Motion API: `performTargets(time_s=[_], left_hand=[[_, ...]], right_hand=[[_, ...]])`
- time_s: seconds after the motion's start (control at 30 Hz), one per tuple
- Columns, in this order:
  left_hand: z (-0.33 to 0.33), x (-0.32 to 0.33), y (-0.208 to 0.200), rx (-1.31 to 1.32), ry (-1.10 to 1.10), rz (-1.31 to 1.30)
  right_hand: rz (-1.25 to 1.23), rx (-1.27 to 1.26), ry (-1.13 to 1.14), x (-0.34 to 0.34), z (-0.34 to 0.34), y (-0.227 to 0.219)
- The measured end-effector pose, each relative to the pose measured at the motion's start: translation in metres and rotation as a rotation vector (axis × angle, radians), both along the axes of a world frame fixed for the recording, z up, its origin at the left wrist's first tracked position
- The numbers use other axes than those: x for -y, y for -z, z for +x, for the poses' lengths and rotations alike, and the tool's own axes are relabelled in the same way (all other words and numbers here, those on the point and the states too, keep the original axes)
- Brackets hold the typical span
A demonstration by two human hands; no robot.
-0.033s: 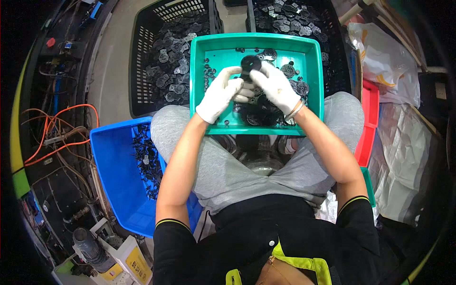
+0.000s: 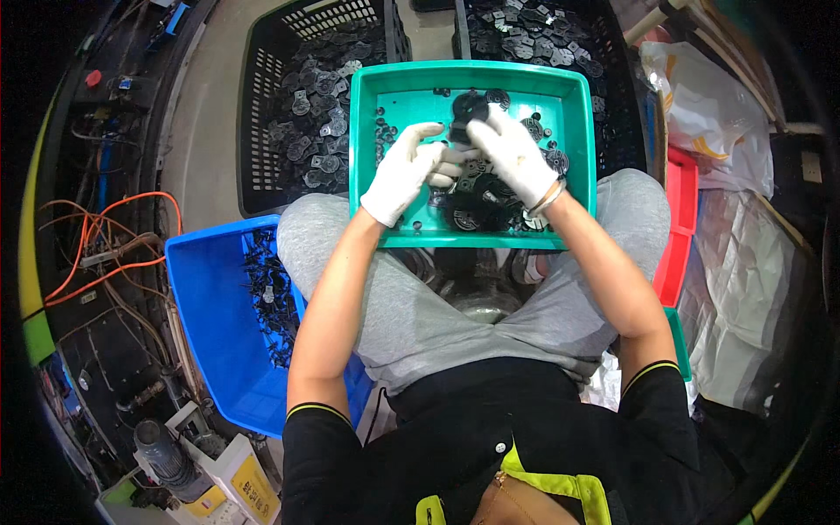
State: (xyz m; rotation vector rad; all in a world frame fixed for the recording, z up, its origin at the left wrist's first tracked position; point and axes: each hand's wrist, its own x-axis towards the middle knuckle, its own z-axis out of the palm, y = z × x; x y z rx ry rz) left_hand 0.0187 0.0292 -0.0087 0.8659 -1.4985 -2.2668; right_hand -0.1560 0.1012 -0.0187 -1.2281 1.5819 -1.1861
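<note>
My right hand (image 2: 514,157), in a white glove, pinches a black round plastic part (image 2: 470,107) over the green tray (image 2: 473,67). That part is smeared by motion, so its detail is unclear. Beside it on the left, my gloved left hand (image 2: 407,171) has its fingers apart, with nothing visible between them. Under both hands lies a heap of black round parts (image 2: 477,197), partly hidden by the gloves. Several small black pieces (image 2: 383,136) are scattered along the tray's left side, and a round part (image 2: 556,161) lies near its right wall.
The tray spans my knees. Beyond it stand a black crate (image 2: 259,131) and another crate (image 2: 612,114), both filled with black parts. A blue bin (image 2: 210,332) with black pieces stands at my left. Red bins (image 2: 678,227) and a white plastic bag (image 2: 709,114) are at the right.
The black part in my right hand has shifted slightly right and tilted. My right hand has moved a little to the right, away from the left.
</note>
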Motion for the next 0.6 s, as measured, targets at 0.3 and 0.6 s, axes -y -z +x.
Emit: performTargets(time_s=[0.3,0.6], left_hand=[[0.004,0.003,0.023,0.454,-0.066,-0.529],[0.001,-0.009,0.027,0.722,0.201,-0.936]], right_hand=[[-0.069,0.594,0.385,0.04,-0.084,-0.037],[-0.075,-1.036,-0.432,-0.001,-0.006,0.025]])
